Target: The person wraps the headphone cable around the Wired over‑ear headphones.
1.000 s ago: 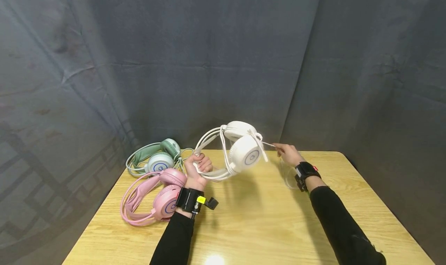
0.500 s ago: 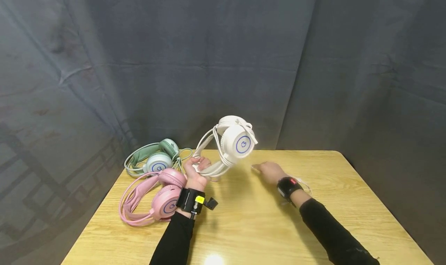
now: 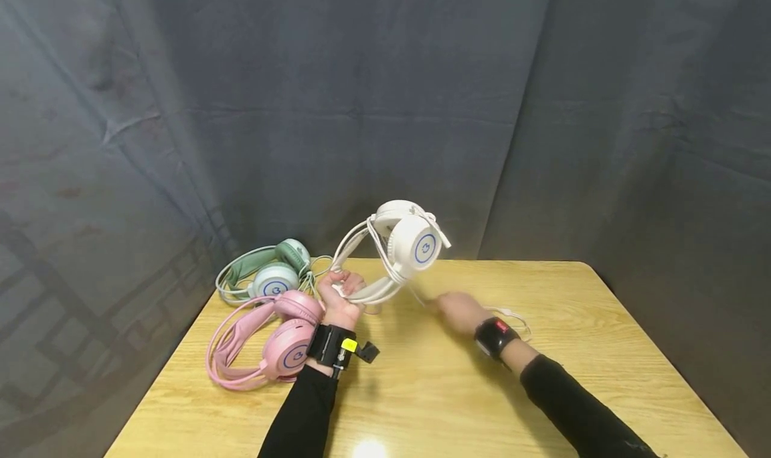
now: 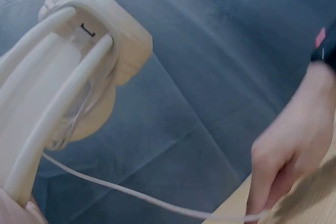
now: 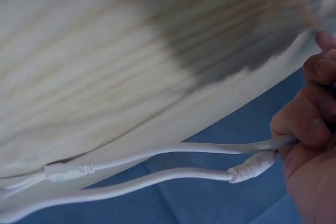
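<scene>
Gripping the headband of white plastic over-ear headphones, the left hand holds them raised above the pale wooden table, towards its far side. To the right, the right hand has its fingers curled round a smooth white cable. Pink over-ear headphones lie on the left, with mint-green over-ear headphones just beyond.

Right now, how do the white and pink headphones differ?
The white headphones are held above the table by the left hand; the pink headphones rest on it. The white pair's cable runs to the right hand; neither hand grips the pink pair. Both show blue emblems.
</scene>
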A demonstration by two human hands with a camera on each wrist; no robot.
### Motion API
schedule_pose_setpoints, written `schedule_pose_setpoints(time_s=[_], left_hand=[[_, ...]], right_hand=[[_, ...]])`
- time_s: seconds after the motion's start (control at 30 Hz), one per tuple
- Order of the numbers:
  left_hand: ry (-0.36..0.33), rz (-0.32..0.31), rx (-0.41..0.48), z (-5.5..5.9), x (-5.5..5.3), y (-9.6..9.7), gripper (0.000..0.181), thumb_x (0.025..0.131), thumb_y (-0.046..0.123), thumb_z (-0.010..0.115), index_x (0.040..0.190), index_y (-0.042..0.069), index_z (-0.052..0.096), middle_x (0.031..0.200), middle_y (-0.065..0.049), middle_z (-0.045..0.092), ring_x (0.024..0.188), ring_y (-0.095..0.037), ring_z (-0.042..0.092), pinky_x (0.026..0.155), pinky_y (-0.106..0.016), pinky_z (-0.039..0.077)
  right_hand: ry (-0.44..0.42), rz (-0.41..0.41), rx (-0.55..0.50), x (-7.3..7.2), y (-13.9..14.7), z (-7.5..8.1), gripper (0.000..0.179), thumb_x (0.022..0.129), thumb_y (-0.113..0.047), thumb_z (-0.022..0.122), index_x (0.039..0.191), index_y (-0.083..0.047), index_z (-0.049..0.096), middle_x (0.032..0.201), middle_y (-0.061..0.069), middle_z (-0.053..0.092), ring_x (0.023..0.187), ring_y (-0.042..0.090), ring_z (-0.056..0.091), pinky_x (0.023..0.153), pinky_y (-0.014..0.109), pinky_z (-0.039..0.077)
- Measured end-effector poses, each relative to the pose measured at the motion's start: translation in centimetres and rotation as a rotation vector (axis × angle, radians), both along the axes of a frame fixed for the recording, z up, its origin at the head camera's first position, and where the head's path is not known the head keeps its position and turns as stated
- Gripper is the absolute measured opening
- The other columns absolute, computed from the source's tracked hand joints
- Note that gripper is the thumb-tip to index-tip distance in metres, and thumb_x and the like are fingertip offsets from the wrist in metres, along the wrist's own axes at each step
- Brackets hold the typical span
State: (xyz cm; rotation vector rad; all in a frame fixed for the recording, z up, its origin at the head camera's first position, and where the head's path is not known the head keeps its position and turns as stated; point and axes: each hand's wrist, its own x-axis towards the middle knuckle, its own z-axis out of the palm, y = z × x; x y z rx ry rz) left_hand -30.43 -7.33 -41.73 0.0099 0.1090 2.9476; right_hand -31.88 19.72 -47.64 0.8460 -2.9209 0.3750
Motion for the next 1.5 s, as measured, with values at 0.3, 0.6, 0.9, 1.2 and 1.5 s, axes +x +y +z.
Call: schedule_pose_setpoints(time_s=[0.3,0.6,0.9,1.2,1.5], left_hand=[[-0.026,0.177,-0.171,-0.5,-0.4,0.2,0.03,0.083,0.007,0.024,0.055,0.018,0.029,0.048,0.008,0.022,0.039,-0.005,0.021,0.034,-0.018,0.026],[-0.05,0.273,-0.249,-1.0,-0.2,0.4,0.034,0.081,0.006,0.024,0.051,0.019,0.03,0.04,0.008,0.028,0.033,-0.004,0.028,0.033,-0.017,0.025],[-0.079,0.369,-0.321,-0.7,-0.3,0.7,0.033,0.081,0.005,0.026,0.051,0.02,0.03,0.042,0.009,0.026,0.035,-0.004,0.023,0.036,-0.017,0.021],[-0.113,0.445,-0.39,-0.3,-0.6,0.9,0.03,0.078,0.004,0.029,0.054,0.021,0.029,0.044,0.01,0.025,0.036,-0.003,0.023,0.037,-0.016,0.02],[-0.101,0.478,-0.443,-0.1,-0.6,1.2,0.03,0.074,0.004,0.031,0.049,0.021,0.028,0.042,0.011,0.024,0.037,-0.004,0.019,0.038,-0.017,0.016]], right_hand=[[-0.004,0.061,-0.029,2.0,-0.4,0.1,0.024,0.097,-0.021,0.059,0.119,-0.02,0.069,0.124,0.005,0.068,0.113,0.025,0.065,0.097,0.047,0.052],[-0.078,0.045,-0.174,3.6,0.0,0.6,0.025,0.098,-0.022,0.058,0.122,-0.019,0.067,0.12,0.0,0.07,0.109,0.018,0.067,0.095,0.042,0.053],[-0.197,0.03,-0.299,5.2,-0.7,1.4,0.028,0.098,-0.015,0.056,0.125,-0.015,0.065,0.122,0.005,0.069,0.113,0.022,0.065,0.099,0.046,0.05],[-0.179,0.087,-0.303,6.0,-1.8,2.5,0.032,0.097,-0.006,0.053,0.126,-0.014,0.064,0.122,0.006,0.068,0.113,0.02,0.065,0.098,0.043,0.052],[-0.176,0.073,-0.323,6.8,-1.6,4.3,0.033,0.096,-0.006,0.055,0.128,-0.012,0.063,0.123,0.008,0.068,0.112,0.02,0.066,0.097,0.04,0.052]])
